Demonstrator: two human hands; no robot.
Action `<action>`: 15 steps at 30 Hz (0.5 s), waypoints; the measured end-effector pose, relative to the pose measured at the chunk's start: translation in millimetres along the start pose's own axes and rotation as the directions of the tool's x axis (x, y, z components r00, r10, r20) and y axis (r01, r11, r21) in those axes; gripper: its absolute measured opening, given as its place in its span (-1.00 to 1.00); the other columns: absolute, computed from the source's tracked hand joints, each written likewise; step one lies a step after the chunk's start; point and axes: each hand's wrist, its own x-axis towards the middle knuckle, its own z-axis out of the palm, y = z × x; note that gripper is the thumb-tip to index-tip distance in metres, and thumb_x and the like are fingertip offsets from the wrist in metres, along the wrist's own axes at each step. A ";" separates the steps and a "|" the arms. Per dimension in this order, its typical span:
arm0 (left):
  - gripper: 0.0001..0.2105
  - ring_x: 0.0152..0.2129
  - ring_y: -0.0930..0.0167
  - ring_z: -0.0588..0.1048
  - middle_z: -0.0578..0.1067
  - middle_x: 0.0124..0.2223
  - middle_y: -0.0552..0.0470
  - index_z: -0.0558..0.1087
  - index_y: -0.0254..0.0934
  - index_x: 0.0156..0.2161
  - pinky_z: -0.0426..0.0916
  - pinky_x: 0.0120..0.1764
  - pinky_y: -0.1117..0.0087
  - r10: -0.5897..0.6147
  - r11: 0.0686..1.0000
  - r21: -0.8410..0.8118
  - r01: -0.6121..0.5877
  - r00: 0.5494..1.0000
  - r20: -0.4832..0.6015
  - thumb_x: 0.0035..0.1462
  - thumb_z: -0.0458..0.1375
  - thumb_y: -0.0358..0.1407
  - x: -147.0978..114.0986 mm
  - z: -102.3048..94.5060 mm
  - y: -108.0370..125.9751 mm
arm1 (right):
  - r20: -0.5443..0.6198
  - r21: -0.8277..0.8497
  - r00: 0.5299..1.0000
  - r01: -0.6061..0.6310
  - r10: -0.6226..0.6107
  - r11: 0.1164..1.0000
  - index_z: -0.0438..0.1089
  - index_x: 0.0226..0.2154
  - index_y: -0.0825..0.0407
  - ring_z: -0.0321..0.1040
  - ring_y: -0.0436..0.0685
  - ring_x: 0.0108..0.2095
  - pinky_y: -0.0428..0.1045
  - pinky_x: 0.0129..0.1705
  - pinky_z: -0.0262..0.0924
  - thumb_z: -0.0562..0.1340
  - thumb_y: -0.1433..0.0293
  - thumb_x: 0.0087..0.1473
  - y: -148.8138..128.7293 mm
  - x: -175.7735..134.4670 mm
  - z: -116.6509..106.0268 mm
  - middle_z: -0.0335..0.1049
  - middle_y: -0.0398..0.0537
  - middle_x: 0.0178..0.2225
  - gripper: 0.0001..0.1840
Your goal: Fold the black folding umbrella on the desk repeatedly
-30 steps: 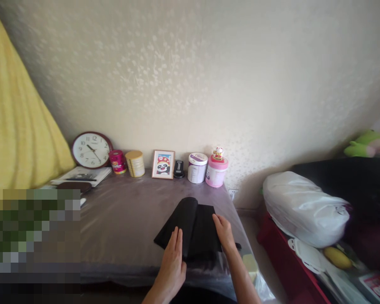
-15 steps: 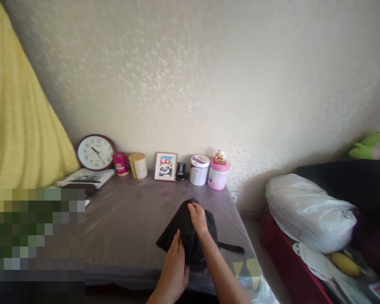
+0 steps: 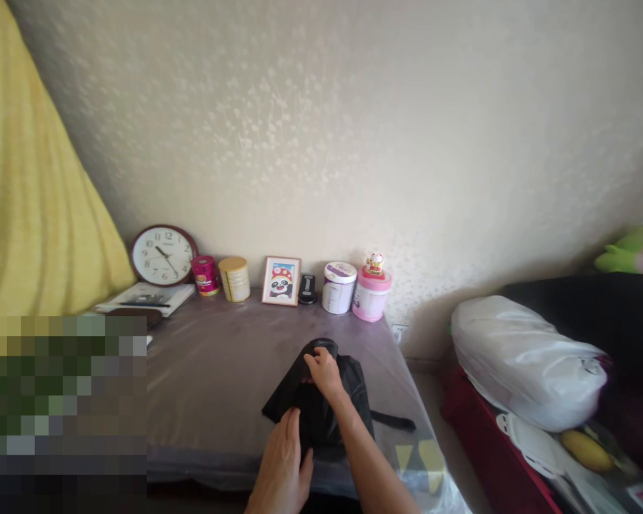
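Observation:
A black cloth bag [image 3: 354, 378] lies on the table near its front right part, and a black strap [image 3: 394, 420] sticks out from its right side. My right hand [image 3: 324, 371] is closed on the bag's upper part, fingers curled at the edge of a dark opening. Lower down and to the left, my left hand [image 3: 286, 453] has its fingers and thumb closed around the near edge of the bag. What lies inside the opening is too dark to make out.
Along the wall stand a clock [image 3: 163, 255], a pink can [image 3: 205, 276], a yellow tin [image 3: 235, 280], a framed panda picture [image 3: 281, 282], a white tub [image 3: 339, 289] and a pink tub [image 3: 372, 296] topped by a figurine. A stuffed white plastic bag [image 3: 525, 357] rests at the right.
A dark opening now shows in the bag between my hands. My right hand has shifted slightly left and down; my left hand has moved slightly down and left.

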 end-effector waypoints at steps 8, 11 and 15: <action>-0.50 0.10 0.20 0.23 0.22 0.18 -0.07 0.24 -0.20 0.08 0.18 0.11 0.11 0.182 0.982 0.027 -0.185 0.979 0.091 -0.04 0.01 -0.42 8.5 -20.9 20.4 | 0.171 -0.009 0.984 0.062 -0.059 0.998 0.33 -0.20 0.06 0.44 0.03 -0.56 -0.15 -0.56 0.20 0.10 0.42 0.01 -10.6 -8.3 -2.2 0.48 -0.17 -0.57 -0.75; -0.29 0.19 0.15 0.06 0.04 0.28 -0.05 0.06 -0.20 0.20 0.06 0.16 0.04 0.178 0.982 0.032 -0.185 0.972 0.152 -0.16 0.02 -0.47 13.8 -15.5 20.2 | 0.169 -0.042 0.976 0.149 -0.140 0.988 0.38 -0.25 0.02 0.43 0.00 -0.54 -0.15 -0.49 0.23 0.10 0.45 0.01 -12.4 -12.8 -5.1 0.48 -0.21 -0.57 -0.78; -0.21 0.22 0.13 -0.03 -0.02 0.30 -0.10 -0.01 -0.30 0.23 0.01 0.18 0.02 0.117 0.990 0.046 -0.131 0.967 0.226 -0.23 -0.02 -0.52 14.4 -7.0 15.8 | 0.121 -0.088 0.911 0.405 -0.394 0.910 0.45 -0.29 -0.03 0.43 0.01 -0.37 -0.11 -0.28 0.26 0.08 0.41 0.09 -9.7 -28.0 -14.6 0.50 -0.16 -0.42 -0.76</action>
